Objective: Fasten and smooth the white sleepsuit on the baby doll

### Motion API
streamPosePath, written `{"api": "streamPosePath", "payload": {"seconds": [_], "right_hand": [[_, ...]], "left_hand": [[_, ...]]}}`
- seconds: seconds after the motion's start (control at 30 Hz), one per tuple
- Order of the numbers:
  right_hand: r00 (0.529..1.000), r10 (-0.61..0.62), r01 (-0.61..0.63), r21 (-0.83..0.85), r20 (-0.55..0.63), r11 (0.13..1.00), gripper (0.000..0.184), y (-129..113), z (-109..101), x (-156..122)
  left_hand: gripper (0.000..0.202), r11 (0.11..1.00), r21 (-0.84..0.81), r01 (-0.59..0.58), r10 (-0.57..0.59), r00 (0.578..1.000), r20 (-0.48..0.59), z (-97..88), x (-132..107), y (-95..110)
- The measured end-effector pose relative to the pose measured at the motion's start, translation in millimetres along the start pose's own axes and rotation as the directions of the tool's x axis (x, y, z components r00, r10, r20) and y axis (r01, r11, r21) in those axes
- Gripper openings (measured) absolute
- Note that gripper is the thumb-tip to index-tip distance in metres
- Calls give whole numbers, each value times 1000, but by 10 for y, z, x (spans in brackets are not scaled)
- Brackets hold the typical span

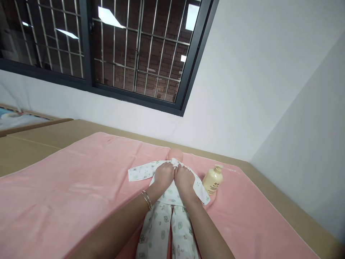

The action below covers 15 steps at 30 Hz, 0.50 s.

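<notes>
A small figure, apparently a baby doll, lies on a pink mat (88, 172), its rounded head (175, 154) partly showing beyond the collar. It wears a white printed baby shirt (170, 197) with sleeves spread to both sides, and matching baby pants (157, 228). My left hand (164, 174) and my right hand (185, 178) meet at the upper middle of the shirt, thumbs side by side, fingers closed on the shirt front. My hands hide the exact spot they grip. Two thin bangles (147, 200) circle my left wrist.
A pale yellow pump bottle (214, 178) stands on the mat close to the right sleeve. The mat covers much of a tan surface (35, 138) that meets the white wall (226, 90). Above is a dark-framed window (88, 43) with metal bars outside.
</notes>
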State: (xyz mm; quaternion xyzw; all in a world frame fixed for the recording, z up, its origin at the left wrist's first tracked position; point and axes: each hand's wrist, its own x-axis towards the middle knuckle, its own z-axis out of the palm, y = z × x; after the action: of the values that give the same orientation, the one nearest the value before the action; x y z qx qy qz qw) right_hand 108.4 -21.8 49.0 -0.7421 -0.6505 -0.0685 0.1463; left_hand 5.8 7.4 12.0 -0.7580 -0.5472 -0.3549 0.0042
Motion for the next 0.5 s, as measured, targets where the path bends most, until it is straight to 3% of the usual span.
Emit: {"api": "streamPosePath", "payload": {"seconds": [0.2, 0.3, 0.4, 0.5], "right_hand": [[999, -51, 50, 88, 15, 995, 48, 107, 72, 100], [998, -67, 65, 110, 17, 992, 49, 140, 78, 128], [1000, -7, 8, 57, -20, 998, 42, 65, 29, 60], [996, 84, -83, 23, -29, 996, 42, -4, -8, -1]], "left_hand": [[44, 999, -31, 41, -40, 999, 27, 60, 30, -79], [38, 998, -63, 10, -8, 1000, 30, 38, 46, -67], [29, 999, -40, 23, -22, 999, 31, -16, 17, -5], [32, 995, 9, 94, -95, 995, 43, -37, -14, 39]]}}
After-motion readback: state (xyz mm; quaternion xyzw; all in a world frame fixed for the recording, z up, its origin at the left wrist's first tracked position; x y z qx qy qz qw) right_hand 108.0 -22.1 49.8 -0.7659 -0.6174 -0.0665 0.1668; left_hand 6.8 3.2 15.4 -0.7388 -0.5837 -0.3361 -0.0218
